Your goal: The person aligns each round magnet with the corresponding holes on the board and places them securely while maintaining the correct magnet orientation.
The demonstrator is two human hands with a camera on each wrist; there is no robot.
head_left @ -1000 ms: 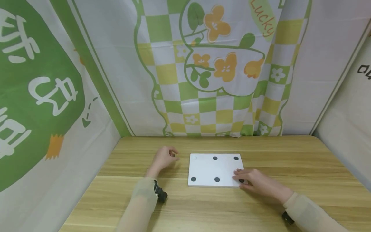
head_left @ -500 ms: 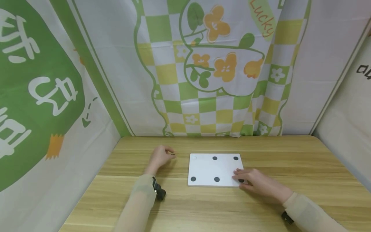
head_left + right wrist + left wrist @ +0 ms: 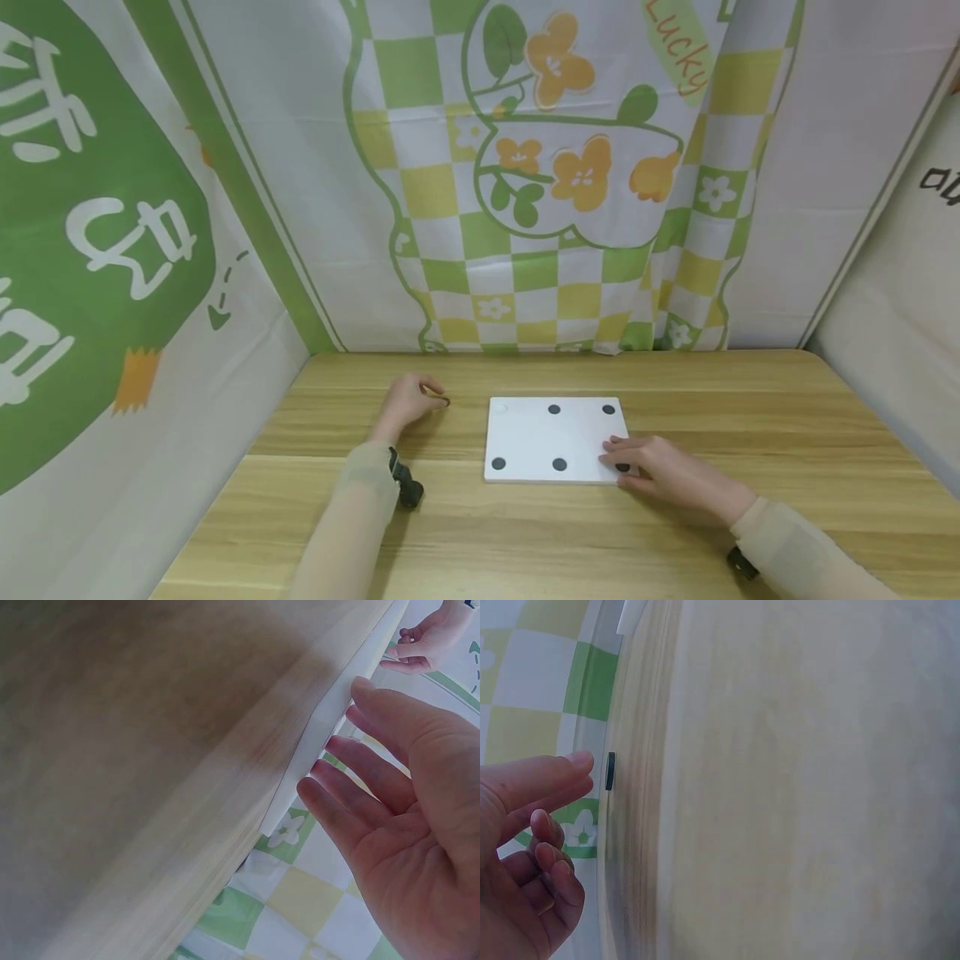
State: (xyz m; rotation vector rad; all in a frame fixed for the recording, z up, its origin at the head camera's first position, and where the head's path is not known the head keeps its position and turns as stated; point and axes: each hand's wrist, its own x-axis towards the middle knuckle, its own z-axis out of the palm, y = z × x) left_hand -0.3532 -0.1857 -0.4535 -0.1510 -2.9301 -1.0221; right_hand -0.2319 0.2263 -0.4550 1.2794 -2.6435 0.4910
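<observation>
A white rectangular board (image 3: pixel 525 437) lies on the table, with several dark round discs set along its long sides. At its far left corner shows a pale round mark (image 3: pixel 502 408). Left of the board, my left hand (image 3: pixel 408 402) hovers with thumb and forefinger pointing at a small dark disc (image 3: pixel 610 771). The left wrist view shows a narrow gap between those fingertips and the disc, which looks flat on the wood. My right hand (image 3: pixel 660 467) rests on the board's right end, partly covering the disc (image 3: pixel 622 467) there. Its fingers look loosely extended in the right wrist view.
The wooden table (image 3: pixel 495 542) meets a checked, flowered cloth (image 3: pixel 525 275) at its back edge. Printed cloth walls stand on both sides. A strap with a small black camera (image 3: pixel 409 490) sits on the left wrist, and another black camera (image 3: pixel 742 563) on the right.
My left hand has drawn back to the left, and the dark disc has come out from between its fingers, staying about where it was. The right hand and the board have not moved.
</observation>
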